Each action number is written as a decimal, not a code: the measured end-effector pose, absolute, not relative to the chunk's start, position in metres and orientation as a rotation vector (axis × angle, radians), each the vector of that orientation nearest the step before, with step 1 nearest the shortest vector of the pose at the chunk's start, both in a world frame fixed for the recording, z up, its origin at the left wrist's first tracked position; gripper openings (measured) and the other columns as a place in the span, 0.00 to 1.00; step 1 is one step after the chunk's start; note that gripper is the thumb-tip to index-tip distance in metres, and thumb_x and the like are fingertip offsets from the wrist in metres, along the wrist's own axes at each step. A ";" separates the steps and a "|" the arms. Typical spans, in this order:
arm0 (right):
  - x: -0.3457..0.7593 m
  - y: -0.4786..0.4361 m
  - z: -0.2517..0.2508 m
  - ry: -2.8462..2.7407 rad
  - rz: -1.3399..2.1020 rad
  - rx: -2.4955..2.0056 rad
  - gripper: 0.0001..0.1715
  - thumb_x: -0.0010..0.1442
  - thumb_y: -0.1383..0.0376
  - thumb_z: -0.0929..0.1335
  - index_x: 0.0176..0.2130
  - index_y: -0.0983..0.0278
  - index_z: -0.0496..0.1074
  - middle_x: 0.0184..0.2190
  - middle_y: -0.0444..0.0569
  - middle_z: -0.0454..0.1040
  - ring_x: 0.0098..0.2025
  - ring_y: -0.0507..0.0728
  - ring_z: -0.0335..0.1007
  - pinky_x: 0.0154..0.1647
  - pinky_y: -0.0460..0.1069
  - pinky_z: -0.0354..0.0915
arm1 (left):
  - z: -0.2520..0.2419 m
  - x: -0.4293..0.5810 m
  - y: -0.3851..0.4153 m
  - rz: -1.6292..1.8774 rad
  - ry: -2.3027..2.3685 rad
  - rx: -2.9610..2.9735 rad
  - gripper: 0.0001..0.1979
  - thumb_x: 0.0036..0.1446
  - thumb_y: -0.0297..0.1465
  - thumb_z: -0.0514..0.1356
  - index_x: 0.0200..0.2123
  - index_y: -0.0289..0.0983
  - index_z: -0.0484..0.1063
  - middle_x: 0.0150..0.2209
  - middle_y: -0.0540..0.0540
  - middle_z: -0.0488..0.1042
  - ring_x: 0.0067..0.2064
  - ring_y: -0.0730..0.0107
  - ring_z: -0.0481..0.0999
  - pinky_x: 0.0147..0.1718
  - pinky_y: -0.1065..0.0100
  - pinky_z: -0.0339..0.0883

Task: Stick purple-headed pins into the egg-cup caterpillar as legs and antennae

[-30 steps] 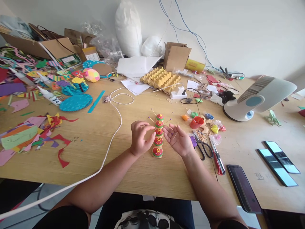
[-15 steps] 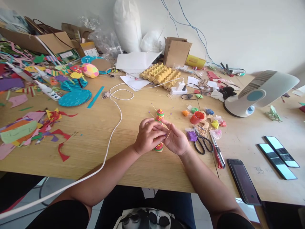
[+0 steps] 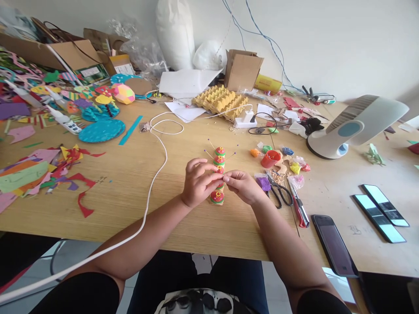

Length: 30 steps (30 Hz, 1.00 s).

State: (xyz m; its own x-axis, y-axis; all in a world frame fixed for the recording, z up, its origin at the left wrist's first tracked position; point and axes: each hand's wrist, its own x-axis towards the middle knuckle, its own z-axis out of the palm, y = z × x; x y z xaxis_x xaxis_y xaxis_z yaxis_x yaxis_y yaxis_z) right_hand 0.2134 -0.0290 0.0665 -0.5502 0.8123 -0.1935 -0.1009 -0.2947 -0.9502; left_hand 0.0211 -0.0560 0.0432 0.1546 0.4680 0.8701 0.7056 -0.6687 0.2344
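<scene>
A small caterpillar model (image 3: 219, 159), a row of red, green and yellow domed segments with purple-headed pins sticking out of its far end, lies on the wooden table (image 3: 183, 226) in front of me. My left hand (image 3: 195, 184) curls over its middle from the left, fingertips pinched on the segments. My right hand (image 3: 245, 187) comes in from the right, its thumb and fingers pinched together against the same middle segments. The thin stick seen in it earlier is hidden in the pinch. The two hands' fingertips almost touch and hide the model's middle part.
Right of my hands lie a purple clay packet (image 3: 262, 183), scissors (image 3: 280, 195), a red utility knife (image 3: 300, 212), a red cup (image 3: 270, 159), a phone (image 3: 334, 251) and a fan (image 3: 353, 127). A white cable (image 3: 156, 168) runs left. Paper scraps (image 3: 32, 174) and an egg tray (image 3: 222, 102) lie beyond.
My hands were apart beside the model, the right palm open with a thin stick on it. They closed in, and both now pinch at the model's middle.
</scene>
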 end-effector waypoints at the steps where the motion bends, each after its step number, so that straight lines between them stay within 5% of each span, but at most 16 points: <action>1: 0.213 -0.029 0.066 -1.319 1.912 -0.937 0.24 0.46 0.50 0.79 0.30 0.66 0.76 0.19 0.37 0.60 0.21 0.45 0.43 0.23 0.47 0.38 | 0.043 0.021 -0.056 -1.524 -1.138 -2.203 0.04 0.56 0.34 0.69 0.37 0.47 0.80 0.40 0.47 0.77 0.54 0.58 0.66 0.54 0.54 0.65; 11: 0.219 -0.023 0.061 -1.458 1.803 -0.993 0.22 0.45 0.50 0.79 0.26 0.66 0.77 0.15 0.37 0.61 0.21 0.45 0.45 0.23 0.46 0.41 | 0.042 0.018 -0.055 -1.468 -1.020 -2.227 0.05 0.55 0.33 0.70 0.36 0.49 0.80 0.37 0.49 0.79 0.52 0.60 0.67 0.51 0.57 0.66; 19: 0.219 -0.027 0.072 -1.660 1.578 -0.934 0.22 0.48 0.49 0.78 0.26 0.65 0.77 0.22 0.44 0.72 0.27 0.49 0.61 0.30 0.47 0.58 | 0.045 0.014 -0.056 -1.382 -0.908 -2.157 0.07 0.54 0.33 0.70 0.37 0.50 0.79 0.35 0.51 0.78 0.50 0.62 0.69 0.50 0.59 0.64; 30: 0.222 -0.023 0.068 -1.718 1.462 -0.955 0.20 0.52 0.49 0.76 0.29 0.64 0.78 0.26 0.47 0.75 0.30 0.52 0.65 0.32 0.48 0.61 | 0.044 0.012 -0.055 -1.283 -0.965 -2.264 0.03 0.58 0.33 0.67 0.35 0.48 0.78 0.33 0.51 0.77 0.46 0.63 0.75 0.49 0.57 0.65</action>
